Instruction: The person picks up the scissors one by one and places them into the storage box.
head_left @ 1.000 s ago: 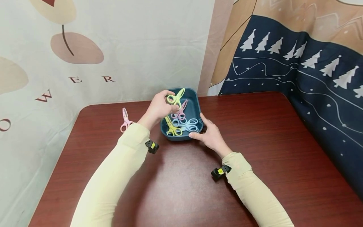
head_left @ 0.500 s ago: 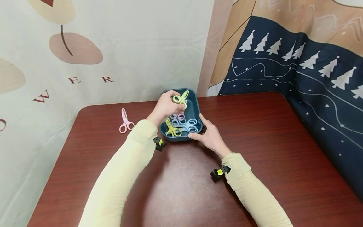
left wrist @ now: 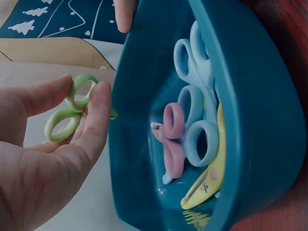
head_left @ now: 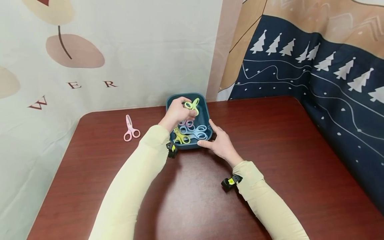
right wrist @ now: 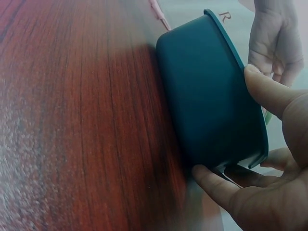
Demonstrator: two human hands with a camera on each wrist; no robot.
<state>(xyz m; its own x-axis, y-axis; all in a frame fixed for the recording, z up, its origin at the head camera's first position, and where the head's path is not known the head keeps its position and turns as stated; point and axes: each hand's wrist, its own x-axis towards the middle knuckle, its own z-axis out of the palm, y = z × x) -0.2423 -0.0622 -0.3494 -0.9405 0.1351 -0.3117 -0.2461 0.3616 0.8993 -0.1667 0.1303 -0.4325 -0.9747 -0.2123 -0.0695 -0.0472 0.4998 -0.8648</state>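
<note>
My left hand [head_left: 176, 114] pinches light green scissors [left wrist: 62, 125] by their handle rings, between thumb and fingers. They are held over the back of a dark teal plastic box [head_left: 204, 115], blades pointing away from me. My right hand [head_left: 222, 144] grips the box at its near right corner, thumb at the rim and fingers along the outer side. Inside the box lie pink scissors [left wrist: 173, 120], blue scissors [left wrist: 204, 72] and yellow scissors [head_left: 182, 137], heaped toward the near end. The left hand partly covers the pink ones in the head view.
Another pair of pink scissors [head_left: 129, 122] lies on the dark red wooden table [head_left: 192, 193], left of the box. Behind the table's back edge hangs a pale printed cloth [head_left: 156, 60]. A navy cloth with white trees [head_left: 276, 73] hangs along the right.
The left hand has moved right and slightly down with the green scissors, farther over the box, with little movement in the last half second. The right hand keeps its hold on the box.
</note>
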